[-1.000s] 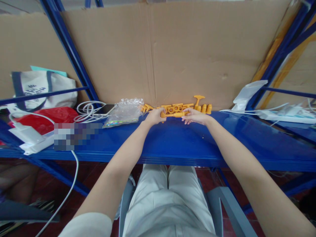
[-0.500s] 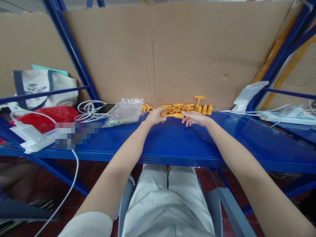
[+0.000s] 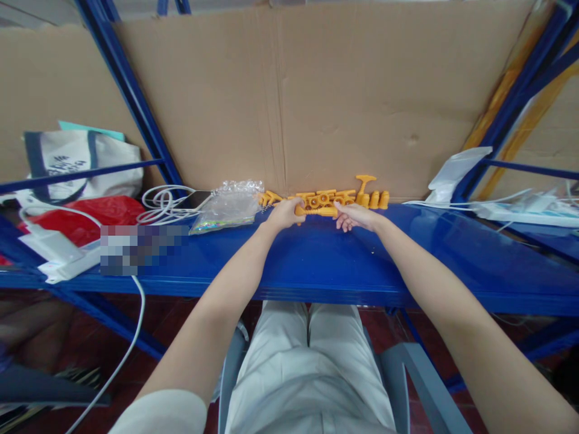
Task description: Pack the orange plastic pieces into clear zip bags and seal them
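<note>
Both hands meet over a yellow plastic corkscrew [image 3: 319, 211] held level just above the blue tabletop. My left hand [image 3: 286, 214] is closed around its handle end. At the other end, the thumb and fingers of my right hand [image 3: 355, 216] pinch the yellow sleeve. Directly behind lies a row of yellow corkscrew parts [image 3: 323, 198], partly hidden by my hands. Thin metal spirals [image 3: 266, 206] show at the left of that row. On the right stand several yellow caps [image 3: 375, 199] beside an upright yellow T-shaped handle [image 3: 365, 179].
Left of the parts lies a clear plastic bag [image 3: 228, 205], with a coiled white cable [image 3: 165, 202] beside it. Farther left are a red bag [image 3: 97, 214], a power strip [image 3: 67, 259] and a canvas bag [image 3: 113, 160]. A cardboard panel [image 3: 362, 90] closes off the back.
The yellow corkscrew has turned slightly between my hands, and the fingers of my right hand have shifted a little. Everything else stays in place.
</note>
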`<act>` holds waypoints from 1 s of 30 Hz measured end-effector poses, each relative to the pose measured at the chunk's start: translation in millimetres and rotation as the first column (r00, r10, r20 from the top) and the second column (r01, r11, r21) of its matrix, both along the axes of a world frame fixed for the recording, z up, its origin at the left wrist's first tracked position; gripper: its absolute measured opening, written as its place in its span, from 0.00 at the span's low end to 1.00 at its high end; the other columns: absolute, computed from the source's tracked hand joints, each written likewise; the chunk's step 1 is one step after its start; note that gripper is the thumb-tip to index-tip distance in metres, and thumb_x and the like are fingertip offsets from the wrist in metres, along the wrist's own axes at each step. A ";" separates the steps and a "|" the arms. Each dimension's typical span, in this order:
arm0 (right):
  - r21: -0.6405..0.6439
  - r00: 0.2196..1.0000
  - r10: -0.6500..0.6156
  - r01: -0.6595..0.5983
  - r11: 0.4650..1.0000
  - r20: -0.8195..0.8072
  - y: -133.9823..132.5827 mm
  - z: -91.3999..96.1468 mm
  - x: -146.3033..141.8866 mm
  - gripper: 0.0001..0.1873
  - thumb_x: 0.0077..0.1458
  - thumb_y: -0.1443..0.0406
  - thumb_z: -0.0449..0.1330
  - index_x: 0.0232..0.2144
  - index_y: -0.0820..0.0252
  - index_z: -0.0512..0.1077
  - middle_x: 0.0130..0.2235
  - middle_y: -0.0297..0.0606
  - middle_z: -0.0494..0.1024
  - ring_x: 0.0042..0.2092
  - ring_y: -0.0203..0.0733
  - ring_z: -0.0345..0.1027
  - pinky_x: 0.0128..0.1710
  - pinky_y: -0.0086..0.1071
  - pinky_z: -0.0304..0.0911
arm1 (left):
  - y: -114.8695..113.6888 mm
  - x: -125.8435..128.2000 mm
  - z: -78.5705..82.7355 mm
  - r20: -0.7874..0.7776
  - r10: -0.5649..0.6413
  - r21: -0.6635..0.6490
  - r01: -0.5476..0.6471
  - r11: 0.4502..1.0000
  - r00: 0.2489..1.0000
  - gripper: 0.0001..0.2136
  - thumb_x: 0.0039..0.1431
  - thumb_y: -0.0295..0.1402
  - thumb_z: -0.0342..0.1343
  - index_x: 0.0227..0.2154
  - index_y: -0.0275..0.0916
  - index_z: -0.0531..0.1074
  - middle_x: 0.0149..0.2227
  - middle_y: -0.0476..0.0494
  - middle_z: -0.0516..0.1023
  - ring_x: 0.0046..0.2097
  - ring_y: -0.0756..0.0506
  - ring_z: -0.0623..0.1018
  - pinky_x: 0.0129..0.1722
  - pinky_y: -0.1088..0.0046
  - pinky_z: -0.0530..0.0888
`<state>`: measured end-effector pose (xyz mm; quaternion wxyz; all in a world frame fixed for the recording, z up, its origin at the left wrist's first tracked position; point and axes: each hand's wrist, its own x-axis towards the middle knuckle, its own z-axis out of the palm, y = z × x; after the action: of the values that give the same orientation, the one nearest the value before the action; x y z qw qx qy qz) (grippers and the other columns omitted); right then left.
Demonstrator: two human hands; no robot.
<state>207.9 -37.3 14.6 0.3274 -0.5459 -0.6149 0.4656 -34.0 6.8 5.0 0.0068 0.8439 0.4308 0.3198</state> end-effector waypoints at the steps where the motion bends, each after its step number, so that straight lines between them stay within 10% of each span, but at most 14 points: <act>1: 0.014 1.000 0.005 -0.005 1.000 0.004 -1.1 0.5 0.4 0.20 0.66 0.51 0.52 0.33 0.62 0.68 0.24 0.39 0.77 0.19 0.31 0.67 0.17 0.22 0.60 | 0.2 -0.1 -0.2 0.001 0.001 0.003 -0.001 1.000 1.000 0.12 0.46 0.29 0.62 0.37 0.38 0.74 0.26 0.50 0.76 0.32 0.47 0.75 0.34 0.75 0.68; 7: 0.159 0.998 0.047 -0.051 0.986 0.030 -4.1 1.8 3.0 0.08 0.60 0.65 0.64 0.36 0.60 0.68 0.32 0.35 0.80 0.24 0.29 0.69 0.22 0.21 0.63 | -1.2 0.7 0.1 0.001 -0.007 0.013 0.007 1.000 1.000 0.12 0.47 0.28 0.62 0.37 0.38 0.74 0.26 0.50 0.76 0.32 0.47 0.75 0.34 0.75 0.68; 16: 0.060 0.999 0.041 -0.042 0.997 0.017 0.4 -0.3 0.1 0.24 0.67 0.51 0.51 0.27 0.63 0.69 0.20 0.40 0.75 0.18 0.31 0.64 0.16 0.22 0.56 | -3.6 2.1 1.6 -0.002 0.010 0.005 -0.010 1.000 1.000 0.13 0.47 0.27 0.62 0.38 0.37 0.75 0.26 0.50 0.76 0.32 0.47 0.75 0.34 0.74 0.67; 21: 0.181 1.000 0.012 -0.015 0.983 0.019 -3.4 1.6 1.2 0.11 0.58 0.60 0.66 0.34 0.60 0.68 0.30 0.36 0.80 0.22 0.29 0.68 0.21 0.22 0.60 | -3.6 1.8 2.1 0.012 0.007 0.005 -0.007 1.000 1.000 0.13 0.46 0.27 0.62 0.38 0.37 0.75 0.27 0.50 0.76 0.32 0.47 0.75 0.35 0.75 0.68; 30: 0.238 0.992 0.080 -0.101 0.966 0.097 -0.5 3.7 6.8 0.19 0.56 0.54 0.66 0.24 0.64 0.72 0.28 0.42 0.80 0.22 0.31 0.66 0.27 0.27 0.61 | -2.0 2.9 -0.1 -0.040 -0.024 0.101 0.028 0.995 0.999 0.12 0.48 0.27 0.61 0.38 0.36 0.76 0.29 0.49 0.77 0.33 0.48 0.76 0.35 0.76 0.69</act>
<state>214.7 -37.8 18.4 0.3430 -0.4928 -0.7052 0.3771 -31.1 4.8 4.9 -0.0401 0.8548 0.4030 0.3245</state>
